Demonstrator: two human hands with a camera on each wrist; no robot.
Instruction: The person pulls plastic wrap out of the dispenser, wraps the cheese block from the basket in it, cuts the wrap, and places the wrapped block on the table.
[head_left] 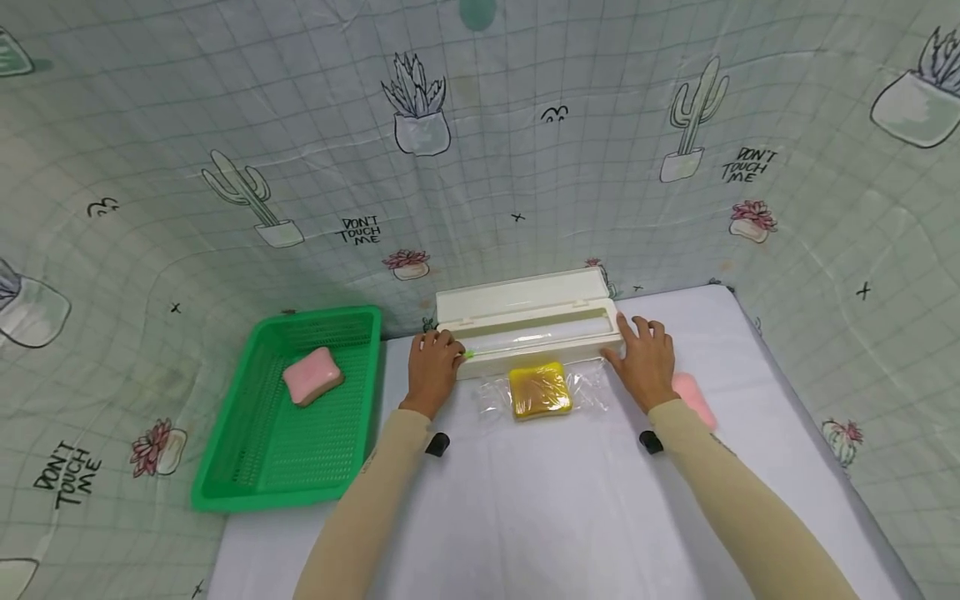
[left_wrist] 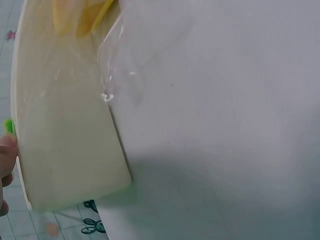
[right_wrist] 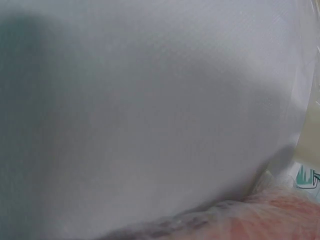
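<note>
A long white cling film dispenser (head_left: 540, 351) lies across the back of the table with its lid (head_left: 525, 292) raised and a film roll (head_left: 525, 338) inside. My left hand (head_left: 432, 367) grips its left end, thumb right at the small green slider (head_left: 469, 354). The right hand (head_left: 647, 360) holds the other end, thumb at the front and forefinger at the side. In front of the dispenser, between the hands, sits a yellow-edged, brown bread-slice shape (head_left: 541, 392) under clear film (head_left: 591, 387) that spreads out on both sides.
At left stands a green basket (head_left: 372, 367) with a pink-topped bread-slice shape (head_left: 312, 375) in it. Another pink piece (head_left: 695, 400) lies beside the right wrist, partly hidden; film covers it in the right wrist view. A patterned cloth (head_left: 487, 167) hangs behind the table.
</note>
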